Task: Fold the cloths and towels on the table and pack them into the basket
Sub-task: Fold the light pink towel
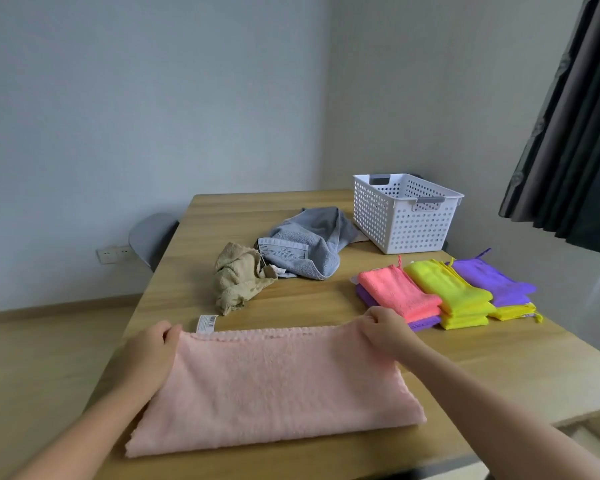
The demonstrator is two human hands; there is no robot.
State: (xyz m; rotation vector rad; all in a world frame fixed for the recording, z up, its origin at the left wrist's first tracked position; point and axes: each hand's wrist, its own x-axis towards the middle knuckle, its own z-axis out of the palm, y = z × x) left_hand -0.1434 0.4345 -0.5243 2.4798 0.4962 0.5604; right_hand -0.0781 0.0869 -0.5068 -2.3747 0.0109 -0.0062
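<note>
A pale pink towel (274, 386) lies doubled over on the near part of the wooden table (326, 303). My left hand (153, 351) pinches its far left corner and my right hand (385, 329) pinches its far right corner. A white tag sticks out by the left corner. Beyond it lie a crumpled beige cloth (239, 278) and a rumpled grey towel (309, 244). To the right sit folded cloths: a coral one (399, 292) on a purple one, a yellow stack (454, 292), and a purple one (492, 280) on yellow. The white perforated basket (406, 216) stands at the far right.
A grey chair (149, 237) stands at the table's far left side. A dark curtain (575, 126) hangs at the right. The wall runs behind the table, with sockets low on the left.
</note>
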